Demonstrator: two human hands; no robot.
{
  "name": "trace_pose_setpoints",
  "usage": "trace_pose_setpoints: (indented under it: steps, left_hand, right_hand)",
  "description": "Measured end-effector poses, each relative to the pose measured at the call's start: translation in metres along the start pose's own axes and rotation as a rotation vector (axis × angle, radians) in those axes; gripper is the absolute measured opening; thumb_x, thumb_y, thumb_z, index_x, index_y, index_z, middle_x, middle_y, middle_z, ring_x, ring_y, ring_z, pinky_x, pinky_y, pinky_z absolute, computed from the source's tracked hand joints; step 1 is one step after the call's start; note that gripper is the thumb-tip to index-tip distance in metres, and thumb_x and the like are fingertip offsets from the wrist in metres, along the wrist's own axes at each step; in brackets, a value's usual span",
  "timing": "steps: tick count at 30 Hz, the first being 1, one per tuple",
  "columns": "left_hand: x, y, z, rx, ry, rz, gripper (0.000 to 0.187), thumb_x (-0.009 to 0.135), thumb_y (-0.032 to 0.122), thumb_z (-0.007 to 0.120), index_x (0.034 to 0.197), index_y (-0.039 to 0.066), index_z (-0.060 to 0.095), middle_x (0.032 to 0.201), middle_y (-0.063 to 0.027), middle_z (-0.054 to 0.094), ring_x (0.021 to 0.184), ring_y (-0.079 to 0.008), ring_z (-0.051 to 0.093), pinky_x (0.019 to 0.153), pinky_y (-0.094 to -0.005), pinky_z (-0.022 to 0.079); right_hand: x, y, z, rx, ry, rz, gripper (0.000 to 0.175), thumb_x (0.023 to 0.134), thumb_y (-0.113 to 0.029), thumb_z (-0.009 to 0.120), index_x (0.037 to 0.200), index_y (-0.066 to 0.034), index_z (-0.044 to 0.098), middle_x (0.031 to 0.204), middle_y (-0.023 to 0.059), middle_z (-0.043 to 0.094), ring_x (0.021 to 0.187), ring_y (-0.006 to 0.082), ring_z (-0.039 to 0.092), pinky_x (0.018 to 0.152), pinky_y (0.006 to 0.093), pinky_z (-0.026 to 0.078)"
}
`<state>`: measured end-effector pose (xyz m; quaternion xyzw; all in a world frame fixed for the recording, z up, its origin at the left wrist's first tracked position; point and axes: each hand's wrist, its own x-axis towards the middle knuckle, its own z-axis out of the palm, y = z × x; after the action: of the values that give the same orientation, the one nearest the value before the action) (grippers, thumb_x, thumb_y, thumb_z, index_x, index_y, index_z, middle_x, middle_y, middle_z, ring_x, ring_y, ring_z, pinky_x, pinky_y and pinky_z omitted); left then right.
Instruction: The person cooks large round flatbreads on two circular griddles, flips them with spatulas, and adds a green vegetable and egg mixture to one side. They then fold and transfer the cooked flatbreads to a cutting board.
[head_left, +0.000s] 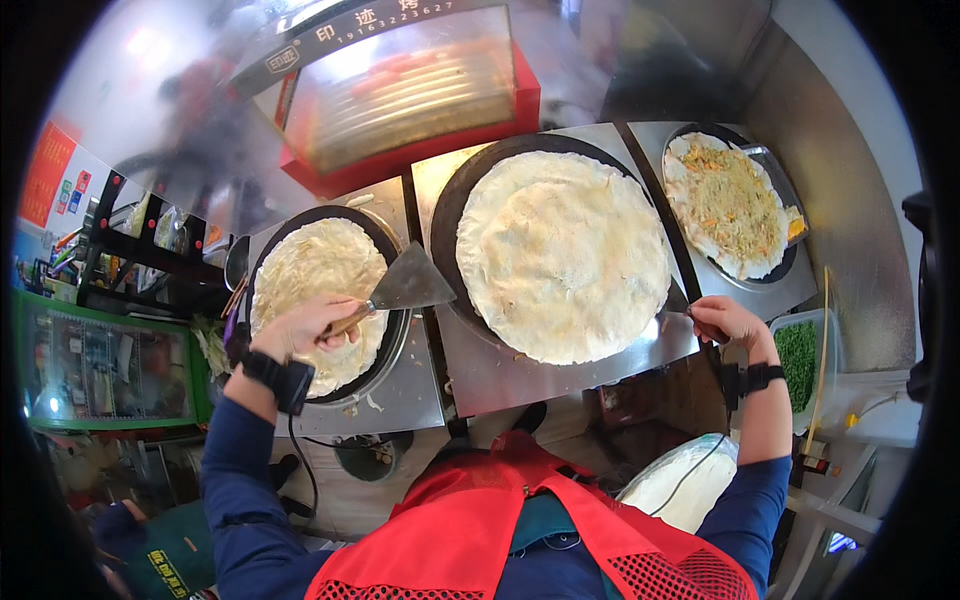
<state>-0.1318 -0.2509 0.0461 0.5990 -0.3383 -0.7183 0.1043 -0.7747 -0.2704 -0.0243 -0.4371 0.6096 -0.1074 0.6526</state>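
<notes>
My left hand (319, 330) grips the wooden handle of a broad metal scraper (415, 279); its blade reaches the left rim of the middle griddle. On that round black griddle (444, 225) lies a large pale filled flatbread (566, 259). At its right side my right hand (726, 319) holds a second scraper (675, 315) by the handle, the blade close to the bread's lower right edge. Beneath my left hand, a thinner flatbread (319, 259) covers the left griddle (259, 277). The right griddle (780, 266) carries a flatbread topped with shredded filling (724, 202).
Behind the griddles stands a red-framed glass display case (405, 97). A clear tub of chopped greens (796, 360) sits at the right, a thin stick across it. A bin (371, 457) and a white sack (679, 480) are below. At lower left another person's green garment (172, 547) shows.
</notes>
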Motion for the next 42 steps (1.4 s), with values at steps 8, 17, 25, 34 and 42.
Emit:
trace_pose_setpoints:
  steps: [8,17,25,34,42]
  left_hand:
    - [0.105,0.091,0.013,0.568,-0.077,-0.135,0.062,0.09,0.064,0.049,0.095,0.005,0.068,0.068,-0.0036,0.061,0.058,-0.012,0.057,0.052,-0.0251,0.044]
    - [0.158,0.133,0.077,1.31,0.362,0.039,0.084,0.066,0.087,0.052,0.066,0.006,0.071,0.067,-0.0052,0.068,0.067,-0.019,0.068,0.07,-0.0297,0.052]
    - [0.142,0.095,0.072,1.243,0.341,0.01,0.08,0.062,0.087,0.057,0.065,0.008,0.072,0.07,-0.0057,0.069,0.075,-0.0208,0.069,0.073,-0.0306,0.052]
    - [0.105,0.175,0.053,1.168,0.996,0.699,0.067,0.068,0.075,0.064,0.084,0.011,0.075,0.08,-0.012,0.071,0.079,-0.0293,0.068,0.071,-0.0423,0.052]
    - [0.078,0.092,0.02,1.461,0.687,1.014,0.023,0.085,0.006,0.06,0.104,0.0,0.049,0.101,-0.0211,0.054,0.098,-0.0399,0.051,0.087,-0.046,0.044]
  right_hand:
    - [0.07,-0.076,-0.008,-0.473,0.119,0.104,0.073,0.082,-0.071,0.055,0.067,-0.0001,0.066,0.06,0.0073,0.06,0.05,0.0167,0.054,0.048,0.0292,0.043]
    - [0.07,-0.097,0.016,-0.948,0.46,-0.062,0.067,0.06,-0.072,0.071,0.062,-0.0052,0.071,0.065,0.0088,0.068,0.065,0.0231,0.067,0.063,0.0324,0.051]
    - [0.055,-0.071,0.035,-0.892,0.361,-0.013,0.071,0.058,-0.072,0.072,0.075,-0.0032,0.074,0.073,0.0132,0.069,0.072,0.0279,0.067,0.068,0.036,0.051]
    - [0.026,-0.153,0.014,-0.931,0.939,-0.51,0.05,0.071,-0.056,0.074,0.072,-0.0067,0.067,0.069,0.0086,0.064,0.069,0.028,0.063,0.069,0.0392,0.048]
    - [0.034,-0.082,0.018,-0.983,1.068,-1.008,0.021,0.079,-0.011,0.069,0.097,-0.0084,0.059,0.084,0.0096,0.061,0.082,0.03,0.06,0.072,0.0414,0.045]
